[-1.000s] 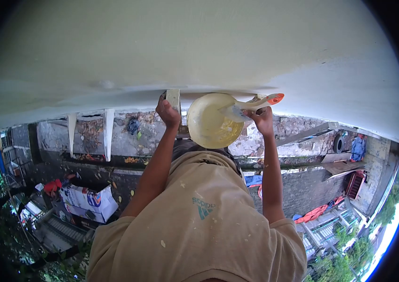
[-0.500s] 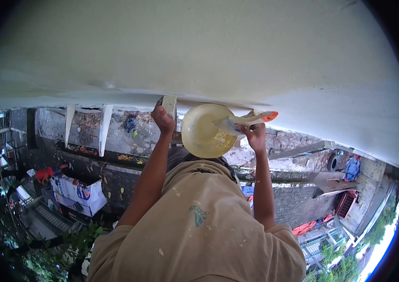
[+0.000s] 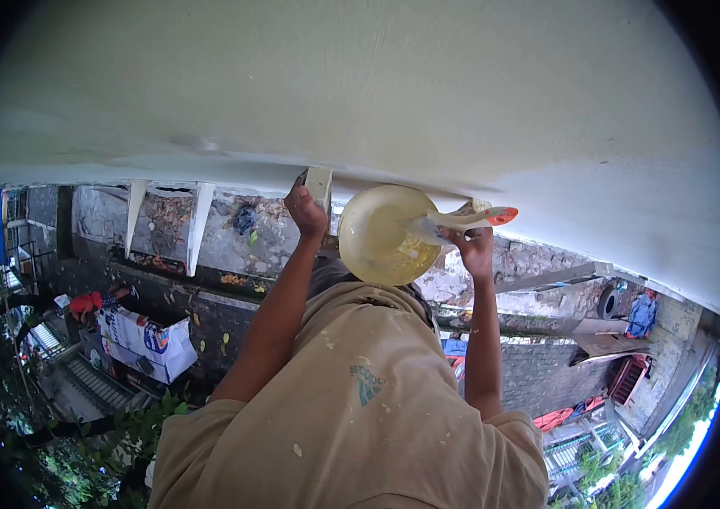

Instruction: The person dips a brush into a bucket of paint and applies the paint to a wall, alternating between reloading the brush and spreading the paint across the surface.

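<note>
My left hand point(image 3: 307, 210) is closed around the pale squared end of a wooden post point(image 3: 319, 184), close under the large pale wall surface. A shallow yellowish bowl point(image 3: 381, 254), stained inside, is in front of my waist. In it rests a paintbrush point(image 3: 462, 222), its bristle end toward the bowl's middle and its orange-tipped handle jutting out to the right. My right hand point(image 3: 472, 248) is at the bowl's right rim, thumb over the rim by the brush and fingers curled, partly hidden. Just behind that hand shows the end of a second post point(image 3: 476, 206).
A smooth pale wall point(image 3: 360, 93) spans the top. Two white brackets point(image 3: 199, 229) project at left. Far below are a paved ground point(image 3: 538, 373), a person in red point(image 3: 86, 304) by a large printed box point(image 3: 144, 339), a tire point(image 3: 607, 302) and leafy branches point(image 3: 139, 441).
The whole view has shifted slightly, so hands, bowl and brush appear a little farther right. Both hands keep their holds, and the brush stays in the bowl.
</note>
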`<act>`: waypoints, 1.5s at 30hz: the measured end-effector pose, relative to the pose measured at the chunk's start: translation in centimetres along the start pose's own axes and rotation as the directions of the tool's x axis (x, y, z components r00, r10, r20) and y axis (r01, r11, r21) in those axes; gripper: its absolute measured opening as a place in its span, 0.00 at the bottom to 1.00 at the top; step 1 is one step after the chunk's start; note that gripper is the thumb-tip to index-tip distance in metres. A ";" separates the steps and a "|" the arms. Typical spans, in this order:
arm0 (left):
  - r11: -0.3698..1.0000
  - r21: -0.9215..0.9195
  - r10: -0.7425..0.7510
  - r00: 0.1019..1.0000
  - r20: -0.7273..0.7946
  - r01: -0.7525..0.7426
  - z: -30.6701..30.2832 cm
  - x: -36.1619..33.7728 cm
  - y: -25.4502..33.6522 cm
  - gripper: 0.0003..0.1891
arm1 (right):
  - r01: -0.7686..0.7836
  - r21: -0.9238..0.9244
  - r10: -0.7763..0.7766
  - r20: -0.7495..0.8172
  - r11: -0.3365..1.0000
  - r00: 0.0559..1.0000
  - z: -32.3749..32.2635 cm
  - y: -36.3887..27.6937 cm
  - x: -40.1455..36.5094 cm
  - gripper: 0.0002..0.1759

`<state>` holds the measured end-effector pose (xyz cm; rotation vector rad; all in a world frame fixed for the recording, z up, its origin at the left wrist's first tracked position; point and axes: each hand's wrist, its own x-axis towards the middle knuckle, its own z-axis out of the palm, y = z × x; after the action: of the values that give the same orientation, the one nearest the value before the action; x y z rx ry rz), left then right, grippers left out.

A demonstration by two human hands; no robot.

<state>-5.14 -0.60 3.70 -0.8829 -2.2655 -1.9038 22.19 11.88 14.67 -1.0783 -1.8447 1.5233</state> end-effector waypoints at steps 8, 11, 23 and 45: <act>0.999 -0.034 0.019 0.999 0.031 -0.018 -0.3 0.0 0.9 0.22 | 0.059 -0.057 -0.059 0.000 0.997 0.998 0.1 0.1 0.0 0.13; 0.999 0.009 0.039 0.999 0.016 -0.039 -0.1 -0.1 0.2 0.21 | 0.034 -0.043 -0.034 -0.001 0.999 0.999 0.1 -0.3 -0.1 0.12; 0.997 -0.025 0.073 0.997 0.023 -0.073 -0.1 0.4 1.7 0.23 | 0.200 -0.474 -0.168 0.109 0.858 0.980 5.6 2.0 -1.2 0.10; 1.000 0.005 -0.004 0.997 0.083 0.003 -0.6 0.6 2.7 0.23 | 0.514 -0.440 -0.286 0.486 0.736 0.826 7.9 3.3 -5.1 0.11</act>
<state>-4.58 -0.76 6.49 -0.9757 -2.3179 -1.8964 19.58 3.38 10.04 -0.5171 -2.7042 0.9905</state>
